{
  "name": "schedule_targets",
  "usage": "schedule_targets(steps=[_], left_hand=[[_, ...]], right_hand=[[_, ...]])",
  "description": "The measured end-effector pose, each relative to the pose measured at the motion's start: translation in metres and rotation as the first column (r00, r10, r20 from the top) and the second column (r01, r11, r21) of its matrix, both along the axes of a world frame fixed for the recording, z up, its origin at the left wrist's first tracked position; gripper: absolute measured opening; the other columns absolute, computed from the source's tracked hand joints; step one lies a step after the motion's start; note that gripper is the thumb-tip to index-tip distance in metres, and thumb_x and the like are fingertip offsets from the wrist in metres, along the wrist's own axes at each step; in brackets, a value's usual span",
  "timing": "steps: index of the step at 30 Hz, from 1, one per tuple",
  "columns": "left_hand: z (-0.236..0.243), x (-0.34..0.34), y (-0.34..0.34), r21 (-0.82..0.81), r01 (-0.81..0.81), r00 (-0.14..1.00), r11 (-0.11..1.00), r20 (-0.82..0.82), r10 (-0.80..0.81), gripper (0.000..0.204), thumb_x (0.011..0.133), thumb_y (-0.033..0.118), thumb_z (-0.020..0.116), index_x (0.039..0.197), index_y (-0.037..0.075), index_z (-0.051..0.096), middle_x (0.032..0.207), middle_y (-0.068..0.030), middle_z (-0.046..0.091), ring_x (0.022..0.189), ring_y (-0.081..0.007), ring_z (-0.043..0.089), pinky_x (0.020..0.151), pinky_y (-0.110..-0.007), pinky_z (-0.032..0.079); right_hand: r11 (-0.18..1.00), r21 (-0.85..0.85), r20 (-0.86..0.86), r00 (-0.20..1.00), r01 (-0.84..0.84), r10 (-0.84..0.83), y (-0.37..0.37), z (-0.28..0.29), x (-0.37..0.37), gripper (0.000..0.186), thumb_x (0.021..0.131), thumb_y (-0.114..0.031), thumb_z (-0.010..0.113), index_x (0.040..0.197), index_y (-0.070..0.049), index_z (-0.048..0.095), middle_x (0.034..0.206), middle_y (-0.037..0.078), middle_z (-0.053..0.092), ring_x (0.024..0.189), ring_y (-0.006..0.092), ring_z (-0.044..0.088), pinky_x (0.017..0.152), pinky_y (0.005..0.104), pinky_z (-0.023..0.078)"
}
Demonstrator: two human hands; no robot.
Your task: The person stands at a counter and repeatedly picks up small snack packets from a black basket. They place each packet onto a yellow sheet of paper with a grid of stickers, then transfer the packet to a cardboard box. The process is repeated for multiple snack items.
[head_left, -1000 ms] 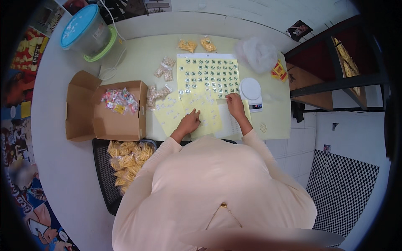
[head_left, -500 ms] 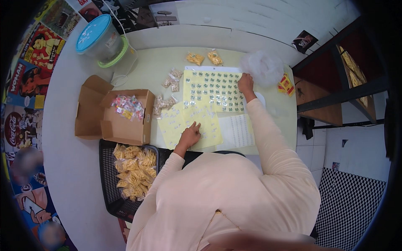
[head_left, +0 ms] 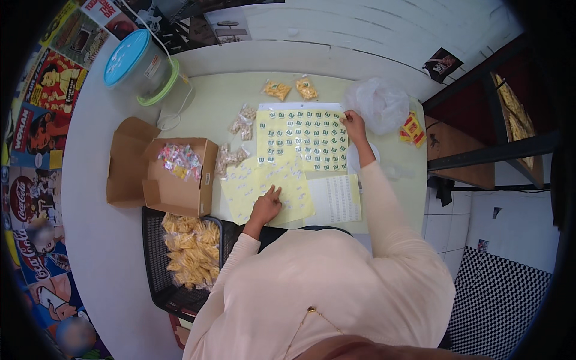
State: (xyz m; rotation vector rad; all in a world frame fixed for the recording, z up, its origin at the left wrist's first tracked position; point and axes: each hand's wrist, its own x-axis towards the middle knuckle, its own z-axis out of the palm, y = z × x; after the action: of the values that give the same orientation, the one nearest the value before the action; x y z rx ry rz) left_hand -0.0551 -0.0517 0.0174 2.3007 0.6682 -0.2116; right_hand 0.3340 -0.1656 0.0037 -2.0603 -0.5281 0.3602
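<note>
My left hand rests with fingertips extended on overlapping yellow sheets dotted with small pale pieces. My right hand is at the upper right corner of a yellow sheet with rows of green-printed stickers, thumb and fingers closed on its edge. A white printed label sheet lies at the lower right. Beside my right arm is a white scale, mostly hidden by the sleeve. Small bags of pale pieces lie left of the sheets, and two bags of yellow snacks lie above them.
An open cardboard box holds colourful wrapped items. A black basket holds several snack bags. A blue-lidded tub stands at the back left. A translucent plastic bag and red-yellow packets lie at right, beside black-framed shelving.
My right hand has moved up from the sticker sheet's lower right edge to its upper right corner. My left hand stays on the lower sheets. The whole view has shifted slightly.
</note>
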Motion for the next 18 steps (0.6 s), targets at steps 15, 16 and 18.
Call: schedule_targets(steps=[15,16,18], left_hand=[[0.001,0.0,0.004,-0.05,0.084,0.995,0.995,0.061,-0.081,0.058,0.072,0.012,0.059,0.13,0.009,0.049,0.109,-0.0147,0.063,0.116,-0.0298,0.051,0.087,-0.04,0.048],[0.0,-0.001,0.004,-0.059,0.052,0.997,0.997,0.052,-0.049,0.054,0.072,0.012,0.06,0.126,0.009,0.052,0.107,-0.0146,0.063,0.113,-0.0307,0.053,0.087,-0.04,0.048],[0.003,0.001,0.002,-0.076,-0.009,0.999,0.997,0.04,0.012,0.047,0.072,0.012,0.06,0.119,0.009,0.058,0.104,-0.0143,0.064,0.108,-0.0325,0.056,0.086,-0.04,0.049]], right_hand=[[0.909,0.305,-0.24,0.901,-0.285,0.363,-0.102,0.081,-0.107,0.02,0.075,0.014,0.054,0.084,0.0,0.063,0.096,0.012,0.067,0.103,0.0223,0.061,0.093,0.0313,0.045],[0.913,0.299,-0.267,0.894,-0.28,0.361,-0.105,0.081,-0.109,0.02,0.074,0.015,0.054,0.084,0.0,0.063,0.095,0.012,0.067,0.103,0.0224,0.061,0.092,0.0316,0.045],[0.918,0.288,-0.299,0.885,-0.273,0.357,-0.112,0.081,-0.111,0.021,0.074,0.015,0.054,0.083,0.0,0.064,0.094,0.012,0.068,0.102,0.0221,0.061,0.092,0.0316,0.046]])
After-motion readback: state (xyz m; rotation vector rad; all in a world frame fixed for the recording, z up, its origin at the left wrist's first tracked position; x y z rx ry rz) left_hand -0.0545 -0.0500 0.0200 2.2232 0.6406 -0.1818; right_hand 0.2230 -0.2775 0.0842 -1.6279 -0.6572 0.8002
